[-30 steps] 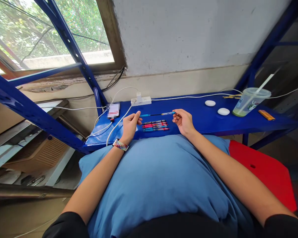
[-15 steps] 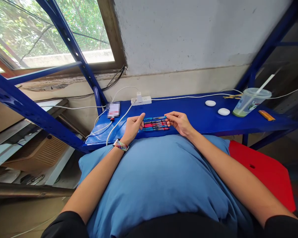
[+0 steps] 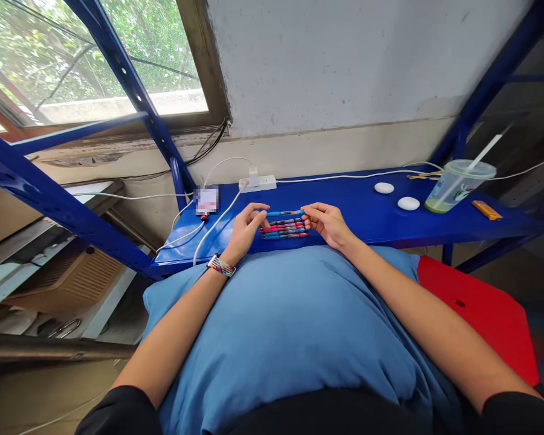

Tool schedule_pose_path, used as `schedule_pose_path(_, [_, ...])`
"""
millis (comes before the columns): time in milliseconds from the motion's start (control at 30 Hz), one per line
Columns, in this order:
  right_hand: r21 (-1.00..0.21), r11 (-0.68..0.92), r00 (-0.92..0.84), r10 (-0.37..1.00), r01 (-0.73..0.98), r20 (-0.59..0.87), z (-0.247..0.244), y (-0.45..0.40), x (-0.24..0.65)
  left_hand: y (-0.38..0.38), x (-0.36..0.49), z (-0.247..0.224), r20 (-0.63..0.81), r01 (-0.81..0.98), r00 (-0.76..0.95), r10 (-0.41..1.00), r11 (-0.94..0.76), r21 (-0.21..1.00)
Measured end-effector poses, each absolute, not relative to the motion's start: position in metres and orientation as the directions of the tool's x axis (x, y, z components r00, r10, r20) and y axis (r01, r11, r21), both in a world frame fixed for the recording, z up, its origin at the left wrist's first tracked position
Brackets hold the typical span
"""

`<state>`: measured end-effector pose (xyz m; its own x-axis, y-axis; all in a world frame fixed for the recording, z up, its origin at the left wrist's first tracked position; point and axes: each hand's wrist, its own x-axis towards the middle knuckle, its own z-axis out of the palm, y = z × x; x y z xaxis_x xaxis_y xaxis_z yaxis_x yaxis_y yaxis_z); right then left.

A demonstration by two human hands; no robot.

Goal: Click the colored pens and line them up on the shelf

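A light-blue pen [image 3: 284,213] is stretched between my two hands, above a row of several pens [image 3: 284,228] lying side by side on the blue table [image 3: 344,199]. My left hand [image 3: 247,228] pinches the pen's left end between thumb and fingers. At its right end, the thumb and index finger of my right hand [image 3: 325,222] close on the pen. The row holds red, dark and blue pens, their right ends close to my right fingers. A colourful band is on my left wrist.
Behind the pens lies a white power strip [image 3: 265,182] with cables. A pixelated box [image 3: 207,200] is at the left. To the right are two white oval objects [image 3: 408,203], a plastic cup [image 3: 457,186] with a straw and an orange packet [image 3: 486,211]. A blue cushion [image 3: 294,314] covers my lap.
The light-blue pen has moved slightly away from me, widening its gap from the row. My left fingers have shifted from a thumb-up pose to reach over the pen's left end.
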<state>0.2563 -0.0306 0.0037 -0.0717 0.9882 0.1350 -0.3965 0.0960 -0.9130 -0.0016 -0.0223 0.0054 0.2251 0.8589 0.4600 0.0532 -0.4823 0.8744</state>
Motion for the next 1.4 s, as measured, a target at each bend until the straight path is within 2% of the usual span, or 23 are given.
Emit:
schedule_pose_path(167, [-0.915,0.107,-0.065,0.988,-0.388,0.143,0.002,-0.030,0.256,-0.021,-0.002,0.005,0.537,0.120,0.179,0.824,-0.560,0.819])
schedule_pose_path(367, [-0.914,0.118,-0.062,0.986,-0.388,0.154,0.002,-0.031,0.255,-0.024,-0.002,0.007,0.431,0.184,0.153,0.889,-0.455,0.871])
schedule_pose_path(633, [-0.901,0.050,-0.060,0.995,-0.431,0.084,0.003,-0.030,0.256,-0.024,-0.001,0.007,0.484,0.173,0.145,0.863,-0.503,0.847])
schedule_pose_path(733, [-0.841,-0.064,-0.160,0.987,-0.537,0.027,0.007,-0.032,0.258,-0.025,0.000,0.007,0.498,0.158,0.123,0.858,-0.513,0.844])
schedule_pose_path(833, [-0.731,-0.234,-0.315,0.949,-0.641,-0.027,0.014,-0.036,0.259,-0.027,0.002,0.008,0.516,0.135,0.071,0.854,-0.521,0.843])
schedule_pose_path(933, [-0.648,-0.296,-0.354,0.934,-0.702,-0.044,0.018,-0.041,0.258,-0.029,0.003,0.009,0.502,0.101,0.053,0.863,-0.505,0.857])
schedule_pose_path(1133, [-0.630,-0.275,-0.322,0.946,-0.726,-0.042,0.019,-0.043,0.259,-0.034,0.005,0.012,0.417,0.051,0.145,0.897,-0.427,0.903])
schedule_pose_path(1400, [-0.698,-0.215,-0.288,0.958,-0.683,-0.013,0.016,-0.041,0.259,-0.034,0.006,0.011,0.438,0.052,0.125,0.890,-0.447,0.893])
